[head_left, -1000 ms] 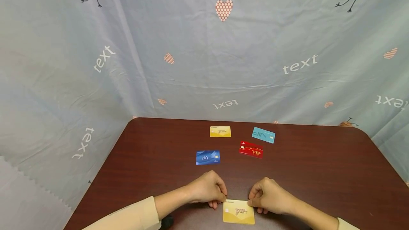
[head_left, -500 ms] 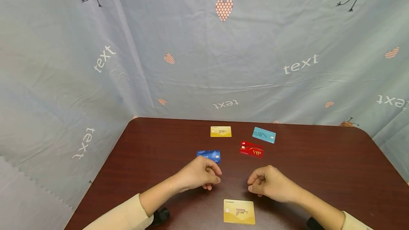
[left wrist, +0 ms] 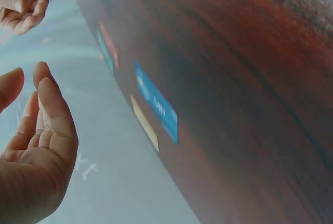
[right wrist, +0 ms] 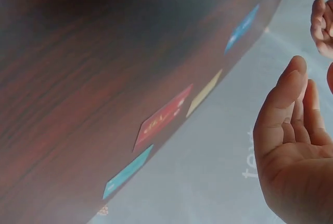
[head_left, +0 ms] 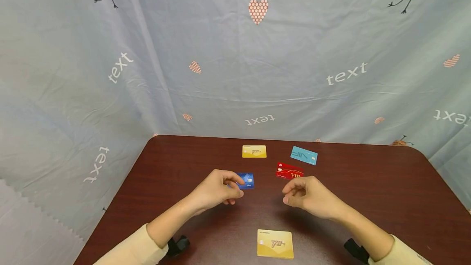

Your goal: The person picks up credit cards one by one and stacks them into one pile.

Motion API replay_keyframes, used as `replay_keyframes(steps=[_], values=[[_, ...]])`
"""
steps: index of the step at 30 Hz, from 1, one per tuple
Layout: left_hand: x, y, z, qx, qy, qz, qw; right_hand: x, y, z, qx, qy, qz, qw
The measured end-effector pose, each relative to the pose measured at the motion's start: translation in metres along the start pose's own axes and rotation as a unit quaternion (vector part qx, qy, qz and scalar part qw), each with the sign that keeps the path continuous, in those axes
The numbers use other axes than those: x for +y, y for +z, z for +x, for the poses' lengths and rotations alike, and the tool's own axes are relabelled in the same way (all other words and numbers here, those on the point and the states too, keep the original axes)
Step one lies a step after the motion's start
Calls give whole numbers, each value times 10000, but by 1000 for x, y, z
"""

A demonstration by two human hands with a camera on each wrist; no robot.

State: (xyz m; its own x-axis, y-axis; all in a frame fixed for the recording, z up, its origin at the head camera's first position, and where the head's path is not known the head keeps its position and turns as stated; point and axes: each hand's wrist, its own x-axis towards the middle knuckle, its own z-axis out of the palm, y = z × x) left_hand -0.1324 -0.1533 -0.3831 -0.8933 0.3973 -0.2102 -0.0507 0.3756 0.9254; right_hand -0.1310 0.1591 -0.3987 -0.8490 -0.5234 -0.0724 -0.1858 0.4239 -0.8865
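Note:
My left hand [head_left: 217,189] hovers above the table near a blue card [head_left: 248,180], covering its left part in the head view; its fingers bend loosely around nothing. To the right, my right hand [head_left: 310,197] hangs just in front of a red card [head_left: 287,170], also with relaxed fingers and nothing held. A gold card [head_left: 275,244], perhaps on top of others since its front edge looks thick, lies near the front of the table. In the left wrist view the blue card [left wrist: 157,104] lies apart from my left hand [left wrist: 41,146].
Toward the back of the dark brown table [head_left: 176,162] lie another gold card [head_left: 254,151] and a teal card [head_left: 303,156]. A light blue printed curtain [head_left: 220,72] hangs behind the table's far edge and along its left side.
Both hands have let go of the front gold card's corners, lifted and moved away toward the back, the left one also leftward. The cards stay where they were.

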Motion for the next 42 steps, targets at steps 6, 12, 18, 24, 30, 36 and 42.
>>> replay_keyframes(steps=[6, 12, 18, 24, 30, 36, 42], values=[[2, -10, -2, 350, 4, -92, 9993, -3, -2, 7, 147, -28, 14, 9999], [0, -21, -3, 627, 177, -39, 9979, -4, 2, 15, 218, -78, 12, 9997], [-5, -28, -2, 938, 135, -90, 9955, 0, 6, 24, 274, -116, 78, 9995], [-11, -33, 0, 1295, 9, -34, 9916, 2, 11, 34, 342, -166, 178, 9991], [-16, -34, 2, 1379, 97, -74, 9904, 4, 16, 45, 403, -178, 213, 9988], [-25, -35, 5, 1504, 61, -139, 9885, 7, 22, 53, 428, -85, 232, 9988], [-29, -37, 10, 1592, 67, -28, 9872, 8, 24, 60, 477, 31, 258, 9985]])
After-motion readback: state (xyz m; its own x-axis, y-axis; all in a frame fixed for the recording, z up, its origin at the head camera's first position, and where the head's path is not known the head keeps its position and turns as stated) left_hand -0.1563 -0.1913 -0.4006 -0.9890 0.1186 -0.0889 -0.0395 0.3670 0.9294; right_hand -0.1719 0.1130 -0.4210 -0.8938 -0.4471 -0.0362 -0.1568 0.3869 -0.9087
